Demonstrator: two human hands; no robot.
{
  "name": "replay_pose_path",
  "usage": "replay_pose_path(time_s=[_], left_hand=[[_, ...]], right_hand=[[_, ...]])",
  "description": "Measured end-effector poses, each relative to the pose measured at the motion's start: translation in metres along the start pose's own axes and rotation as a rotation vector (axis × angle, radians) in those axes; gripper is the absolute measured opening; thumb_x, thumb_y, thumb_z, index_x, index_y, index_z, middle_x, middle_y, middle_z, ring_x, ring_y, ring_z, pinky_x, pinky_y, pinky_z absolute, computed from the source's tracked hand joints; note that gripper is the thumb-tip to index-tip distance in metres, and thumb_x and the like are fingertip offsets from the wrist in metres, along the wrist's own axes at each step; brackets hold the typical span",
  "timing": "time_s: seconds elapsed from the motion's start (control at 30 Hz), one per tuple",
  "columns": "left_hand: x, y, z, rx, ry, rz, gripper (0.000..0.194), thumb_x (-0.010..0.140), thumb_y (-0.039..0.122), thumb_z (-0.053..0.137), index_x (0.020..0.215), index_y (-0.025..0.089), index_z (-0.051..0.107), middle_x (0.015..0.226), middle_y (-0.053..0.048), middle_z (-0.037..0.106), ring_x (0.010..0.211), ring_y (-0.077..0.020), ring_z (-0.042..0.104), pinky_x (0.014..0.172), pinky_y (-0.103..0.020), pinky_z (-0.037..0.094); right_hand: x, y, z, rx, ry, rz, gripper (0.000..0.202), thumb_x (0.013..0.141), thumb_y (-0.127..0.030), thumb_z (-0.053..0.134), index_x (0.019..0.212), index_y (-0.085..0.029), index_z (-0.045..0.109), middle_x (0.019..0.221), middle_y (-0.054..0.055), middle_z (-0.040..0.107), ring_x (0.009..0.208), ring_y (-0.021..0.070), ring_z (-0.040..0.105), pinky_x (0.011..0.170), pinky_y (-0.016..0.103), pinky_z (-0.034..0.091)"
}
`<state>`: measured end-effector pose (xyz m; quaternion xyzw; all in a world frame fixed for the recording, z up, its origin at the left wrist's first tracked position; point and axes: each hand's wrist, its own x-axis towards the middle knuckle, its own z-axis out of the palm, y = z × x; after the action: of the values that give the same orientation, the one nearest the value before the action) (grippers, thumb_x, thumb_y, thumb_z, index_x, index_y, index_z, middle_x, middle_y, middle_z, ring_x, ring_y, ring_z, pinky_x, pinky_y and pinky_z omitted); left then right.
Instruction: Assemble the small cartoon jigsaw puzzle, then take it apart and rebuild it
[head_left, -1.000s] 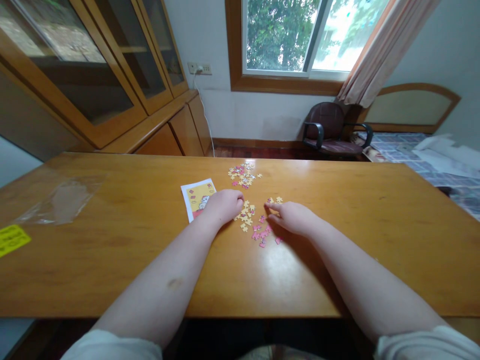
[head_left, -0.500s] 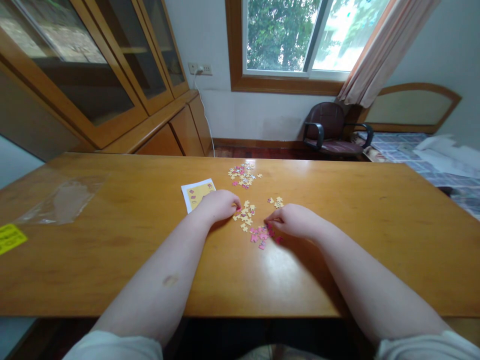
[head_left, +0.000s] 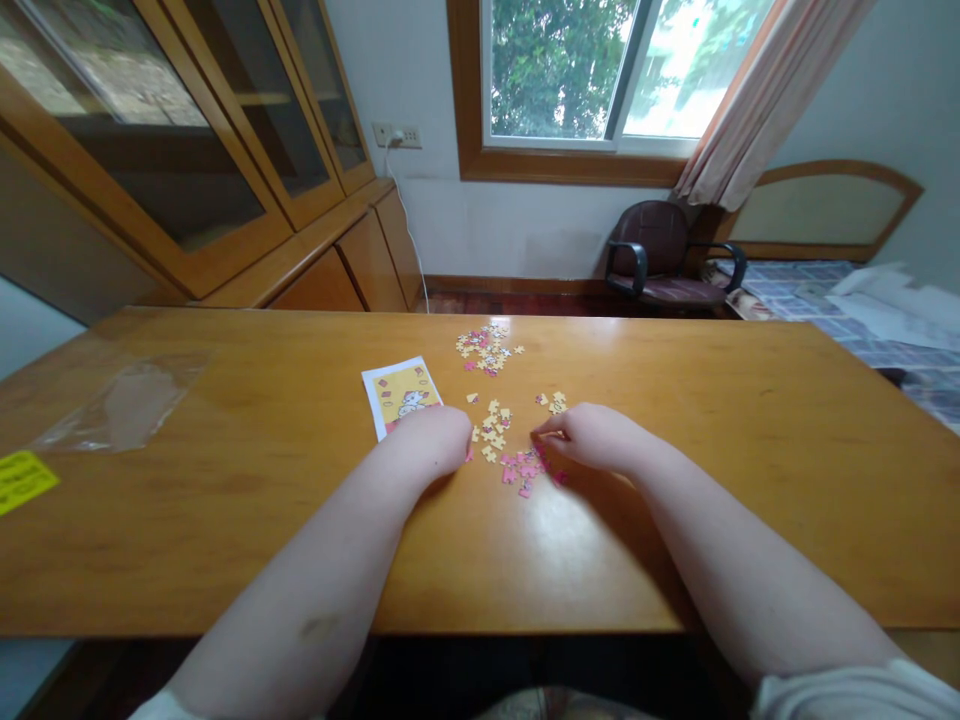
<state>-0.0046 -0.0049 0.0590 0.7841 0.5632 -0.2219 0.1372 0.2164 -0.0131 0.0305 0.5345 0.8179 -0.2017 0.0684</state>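
My left hand is curled low over the table beside a picture card, covering its lower right corner. A pink puzzle piece peeks out at its fingertips. Across from it, my right hand has thumb and fingers pinched together; what they hold, if anything, is hidden. Just below those fingertips lies a cluster of pink puzzle pieces. Between the hands are scattered yellow puzzle pieces, and a few more yellow pieces sit above my right hand.
A mixed pile of puzzle pieces lies near the far edge of the wooden table. To the left are a clear plastic bag and a yellow label. An office chair stands beyond the table.
My left hand has moved toward me with the pink piece, uncovering more of the card and a yellow piece. My right hand has shifted only slightly.
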Motion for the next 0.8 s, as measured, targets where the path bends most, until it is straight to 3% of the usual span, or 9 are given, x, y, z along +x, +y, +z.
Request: replay_pose_path(time_s=[0.1, 0.2, 0.3, 0.53, 0.7, 0.8], left_hand=[[0.001, 0.002, 0.003, -0.036, 0.055, 0.095, 0.032, 0.074, 0.014, 0.057, 0.094, 0.029, 0.077, 0.096, -0.008, 0.075, 0.085, -0.0272, 0.069, 0.071, -0.033, 0.052], [0.005, 0.0, 0.007, -0.099, 0.026, 0.194, 0.042, 0.075, 0.015, 0.053, 0.105, 0.036, 0.074, 0.103, -0.002, 0.074, 0.087, -0.0238, 0.069, 0.071, -0.029, 0.052], [0.01, -0.003, 0.008, -0.097, -0.002, 0.184, 0.045, 0.075, 0.014, 0.052, 0.109, 0.036, 0.072, 0.108, -0.001, 0.073, 0.089, -0.0236, 0.069, 0.071, -0.029, 0.051], [0.019, -0.007, 0.009, -0.053, 0.093, 0.17, 0.045, 0.076, 0.015, 0.052, 0.113, 0.034, 0.068, 0.107, -0.004, 0.072, 0.089, -0.0253, 0.067, 0.071, -0.031, 0.05], [0.021, -0.009, 0.011, 0.008, 0.218, -0.027, 0.033, 0.083, 0.017, 0.046, 0.109, 0.021, 0.067, 0.101, -0.012, 0.07, 0.09, -0.0304, 0.066, 0.072, -0.038, 0.051], [0.023, -0.01, 0.014, 0.021, 0.329, -0.042, 0.028, 0.084, 0.022, 0.05, 0.109, 0.016, 0.063, 0.104, -0.014, 0.065, 0.095, -0.031, 0.065, 0.074, -0.039, 0.051]], right_hand=[[-0.002, 0.004, -0.007, -0.018, 0.004, 0.115, 0.037, 0.087, -0.031, 0.049, 0.118, -0.031, 0.069, 0.107, 0.006, 0.073, 0.093, 0.0228, 0.068, 0.078, 0.028, 0.048], [-0.006, 0.013, -0.015, -0.019, -0.03, 0.196, 0.035, 0.084, -0.028, 0.051, 0.112, -0.029, 0.072, 0.105, 0.005, 0.074, 0.091, 0.0229, 0.068, 0.076, 0.029, 0.047], [-0.013, 0.021, -0.02, 0.003, -0.097, 0.239, 0.032, 0.079, -0.023, 0.054, 0.102, -0.028, 0.076, 0.097, 0.005, 0.075, 0.084, 0.0218, 0.068, 0.071, 0.028, 0.047], [-0.02, 0.018, -0.018, 0.054, -0.204, 0.247, 0.027, 0.074, -0.025, 0.06, 0.094, -0.028, 0.078, 0.096, 0.004, 0.075, 0.084, 0.0235, 0.069, 0.074, 0.03, 0.048], [-0.011, 0.016, -0.01, 0.05, -0.115, 0.219, 0.038, 0.078, -0.024, 0.057, 0.113, -0.032, 0.071, 0.107, 0.004, 0.073, 0.091, 0.0245, 0.068, 0.078, 0.032, 0.049], [-0.001, 0.022, -0.003, -0.011, 0.021, 0.229, 0.044, 0.08, -0.031, 0.059, 0.124, -0.03, 0.064, 0.103, 0.007, 0.073, 0.091, 0.0266, 0.068, 0.076, 0.033, 0.048]])
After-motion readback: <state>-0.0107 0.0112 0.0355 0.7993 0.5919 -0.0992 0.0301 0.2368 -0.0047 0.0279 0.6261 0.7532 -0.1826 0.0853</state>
